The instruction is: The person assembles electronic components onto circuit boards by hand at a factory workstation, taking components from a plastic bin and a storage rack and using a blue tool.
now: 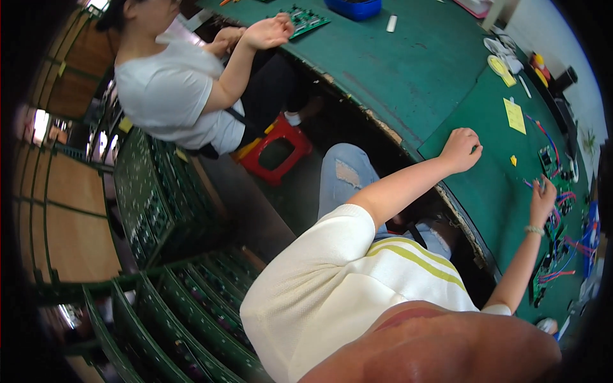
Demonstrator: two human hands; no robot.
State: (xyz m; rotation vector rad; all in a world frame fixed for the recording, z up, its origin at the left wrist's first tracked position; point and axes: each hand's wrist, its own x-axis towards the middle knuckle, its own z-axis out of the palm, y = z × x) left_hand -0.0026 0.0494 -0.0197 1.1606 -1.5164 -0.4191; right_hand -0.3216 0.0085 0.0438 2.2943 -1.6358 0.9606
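Note:
Over the green work mat (pixel 472 204), my left hand (pixel 461 150) rests with its fingers curled in. A dark spot shows at its fingertips, too small to make out. Farther right, my right hand (pixel 542 199) has its fingers bent together at a small bluish wire end (pixel 528 183); what they hold is unclear. Just beyond it lies a small circuit board (pixel 546 155) with red and blue wires. More boards with wires (pixel 548 271) spread along the mat's right side. A small yellow piece (pixel 513 161) and a yellow paper slip (pixel 514 116) lie between and beyond my hands.
At the left a co-worker (pixel 169 96) sits on a red stool (pixel 274 150), hands near a green circuit board (pixel 306 22). A blue bin (pixel 355 7) stands at the far edge. Racks of boards (pixel 143 191) stand behind me. The table's front edge (pixel 383 127) is worn.

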